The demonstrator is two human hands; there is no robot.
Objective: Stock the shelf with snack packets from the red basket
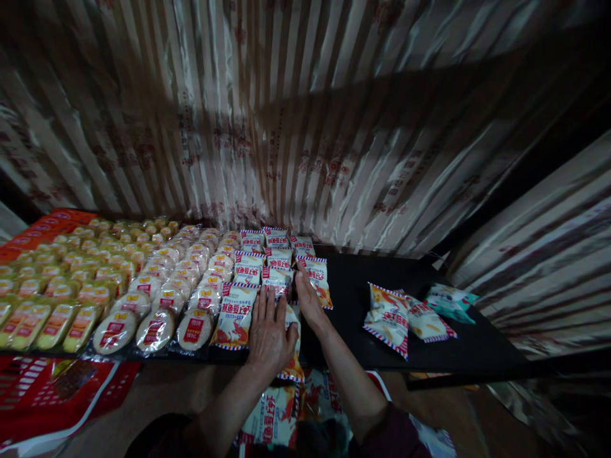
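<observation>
Left hand (271,334) lies palm down on white-and-orange plastic snack packets with striped edges (233,315), fingers straight; right hand (309,298) just beside it, fingers extended over the rows, firm contact unclear; hands apart, neither clamped; black flat tabletop (344,337) beneath; clear-wrapped round white crackers with red labels (114,332) left of hands; 2 loose packets (387,318), 1 teal-and-white plastic packet (449,301) right of hands.

Two hands (270,337) (309,300), three stray tabletop packets (387,315) (one teal)
</observation>
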